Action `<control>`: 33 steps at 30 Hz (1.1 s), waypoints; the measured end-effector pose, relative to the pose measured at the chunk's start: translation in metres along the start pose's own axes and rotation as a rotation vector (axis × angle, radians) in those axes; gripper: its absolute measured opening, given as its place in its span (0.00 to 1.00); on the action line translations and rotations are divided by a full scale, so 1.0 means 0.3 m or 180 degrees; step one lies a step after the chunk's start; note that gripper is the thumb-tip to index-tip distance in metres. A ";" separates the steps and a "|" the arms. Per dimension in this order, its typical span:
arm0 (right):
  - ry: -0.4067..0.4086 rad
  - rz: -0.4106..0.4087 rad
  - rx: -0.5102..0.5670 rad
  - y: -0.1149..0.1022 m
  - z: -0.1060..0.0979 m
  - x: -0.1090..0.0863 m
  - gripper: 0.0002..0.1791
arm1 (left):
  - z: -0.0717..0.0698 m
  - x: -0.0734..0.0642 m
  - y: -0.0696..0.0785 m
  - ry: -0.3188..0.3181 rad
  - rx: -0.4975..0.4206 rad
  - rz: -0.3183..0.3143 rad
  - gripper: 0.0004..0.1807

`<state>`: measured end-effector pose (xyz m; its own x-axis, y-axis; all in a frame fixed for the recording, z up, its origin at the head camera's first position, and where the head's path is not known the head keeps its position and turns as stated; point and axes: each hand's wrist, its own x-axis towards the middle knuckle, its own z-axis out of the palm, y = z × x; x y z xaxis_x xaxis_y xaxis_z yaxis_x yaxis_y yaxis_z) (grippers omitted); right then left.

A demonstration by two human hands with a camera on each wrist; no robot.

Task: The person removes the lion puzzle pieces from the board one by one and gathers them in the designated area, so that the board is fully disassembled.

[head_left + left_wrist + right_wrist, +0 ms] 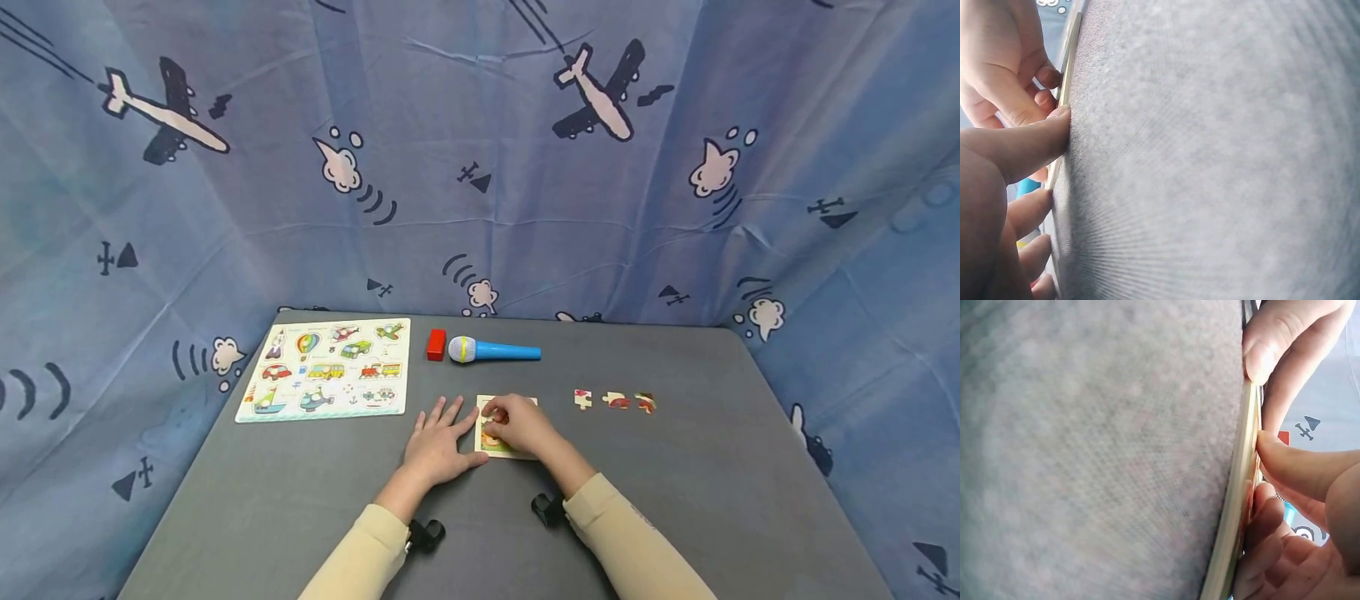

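I judge the board (504, 452) light, stiff, best edge-held; left hand (437, 451) spreads against it, whether right hand (525, 428) pinches anything I can't tell.

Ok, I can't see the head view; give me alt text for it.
A right hand touches a small puzzle board on a gray table, while the left hand spreads at its left edge. Three loose puzzle pieces lie right; a picture board, red block and blue microphone lie farther back.
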<state>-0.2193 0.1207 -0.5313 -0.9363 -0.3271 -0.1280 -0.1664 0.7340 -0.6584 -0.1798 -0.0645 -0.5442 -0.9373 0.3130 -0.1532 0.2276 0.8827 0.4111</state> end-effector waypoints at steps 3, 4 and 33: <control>0.0011 0.0017 -0.0006 0.000 0.001 0.000 0.08 | 0.000 0.000 0.000 0.0002 -0.0015 0.0002 0.44; 0.0011 0.0038 -0.0006 0.000 0.000 -0.001 0.08 | 0.000 0.000 0.000 0.0000 -0.0017 0.0006 0.44; 0.0331 0.0009 0.0582 0.025 -0.022 -0.002 0.08 | -0.005 0.001 0.004 -0.0025 -0.0004 -0.0012 0.45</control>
<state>-0.2220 0.1301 -0.5313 -0.9651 -0.2551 -0.0591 -0.1137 0.6114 -0.7831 -0.1802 -0.0639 -0.5422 -0.9360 0.3125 -0.1619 0.2237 0.8835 0.4116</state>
